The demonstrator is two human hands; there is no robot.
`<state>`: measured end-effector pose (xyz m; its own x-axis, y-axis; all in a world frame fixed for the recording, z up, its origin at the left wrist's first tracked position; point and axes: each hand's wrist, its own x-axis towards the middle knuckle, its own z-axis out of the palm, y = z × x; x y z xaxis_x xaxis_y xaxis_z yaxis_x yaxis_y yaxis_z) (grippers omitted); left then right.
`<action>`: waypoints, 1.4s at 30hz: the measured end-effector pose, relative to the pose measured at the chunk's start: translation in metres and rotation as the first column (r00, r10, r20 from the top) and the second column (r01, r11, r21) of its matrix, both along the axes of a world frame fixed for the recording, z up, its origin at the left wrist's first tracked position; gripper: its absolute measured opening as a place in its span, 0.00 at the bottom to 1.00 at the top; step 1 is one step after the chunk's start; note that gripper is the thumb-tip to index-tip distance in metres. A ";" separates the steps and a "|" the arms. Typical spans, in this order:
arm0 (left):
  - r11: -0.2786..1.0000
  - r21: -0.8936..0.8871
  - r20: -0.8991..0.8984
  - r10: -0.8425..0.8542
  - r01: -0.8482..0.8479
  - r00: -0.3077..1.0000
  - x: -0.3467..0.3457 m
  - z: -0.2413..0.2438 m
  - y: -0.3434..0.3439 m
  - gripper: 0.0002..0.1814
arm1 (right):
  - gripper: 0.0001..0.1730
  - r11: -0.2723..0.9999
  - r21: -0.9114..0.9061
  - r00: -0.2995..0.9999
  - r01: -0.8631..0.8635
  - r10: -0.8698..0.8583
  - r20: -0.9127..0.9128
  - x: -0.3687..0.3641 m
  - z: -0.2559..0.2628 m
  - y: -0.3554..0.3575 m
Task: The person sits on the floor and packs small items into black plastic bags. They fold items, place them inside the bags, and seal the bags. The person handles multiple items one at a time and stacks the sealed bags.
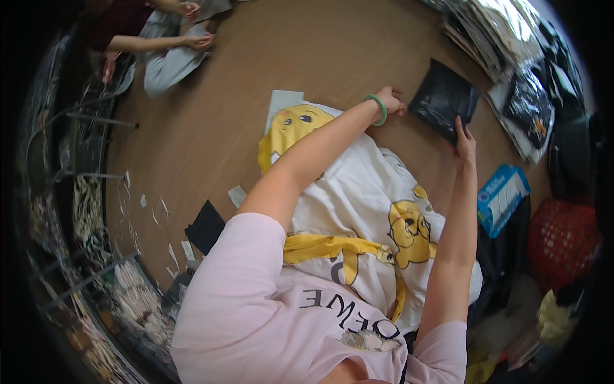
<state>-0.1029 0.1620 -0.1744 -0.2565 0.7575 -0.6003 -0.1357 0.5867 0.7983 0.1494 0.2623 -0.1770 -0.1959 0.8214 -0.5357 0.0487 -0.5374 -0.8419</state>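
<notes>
A flat black plastic-wrapped packet (442, 102) is above the brown floor at the upper right. My right hand (465, 143) grips its lower edge, with the thumb or a finger over the near face. My left hand (392, 102), below a green bangle (378, 110), is just left of the packet, its fingers apart and holding nothing that I can see. Across my lap lies white cloth (343, 197) with yellow cartoon figures and a yellow strap (331, 244). A pale sheet (286, 97) sticks out from beneath the cloth's far end.
Another person's hands (199, 41) are at the upper left. Stacked packages (484, 43) and a glossy wrapped packet (527, 108) stand right, above a blue-and-white pack (503, 199) and a red perforated basket (563, 240). Metal rack legs (103, 120), scraps and a black piece (206, 228) lie left.
</notes>
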 end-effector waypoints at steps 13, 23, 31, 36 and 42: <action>0.724 -0.406 -0.834 -0.044 -0.558 0.550 -0.156 -0.004 -0.228 0.36 | 0.18 0.964 -0.076 0.935 -0.254 0.224 -0.275 -0.179 0.042 -0.045; 0.715 0.188 0.068 0.674 -0.673 0.736 -0.215 -0.019 -0.211 0.28 | 0.25 0.831 0.000 0.815 -0.556 0.545 -0.196 -0.266 0.094 -0.129; 0.760 0.131 0.642 0.425 -0.637 0.638 -0.298 0.009 -0.196 0.22 | 0.40 0.563 0.391 0.673 -0.728 0.697 0.249 -0.336 0.081 -0.162; 0.521 0.234 0.475 0.675 -0.821 0.564 -0.406 -0.031 -0.217 0.29 | 0.36 0.649 0.385 0.744 -0.657 0.641 0.189 -0.287 0.094 -0.164; 0.126 -0.185 -0.111 0.983 -0.974 0.149 -0.454 -0.115 -0.230 0.43 | 0.21 0.596 0.517 0.789 -0.614 0.474 0.391 -0.073 0.116 -0.182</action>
<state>-0.5570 -0.0682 -0.2890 -0.6753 -0.2377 -0.6982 -0.7262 0.0490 0.6857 0.0768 0.0807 -0.0608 -0.6653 0.7442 -0.0596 0.3585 0.2485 -0.8998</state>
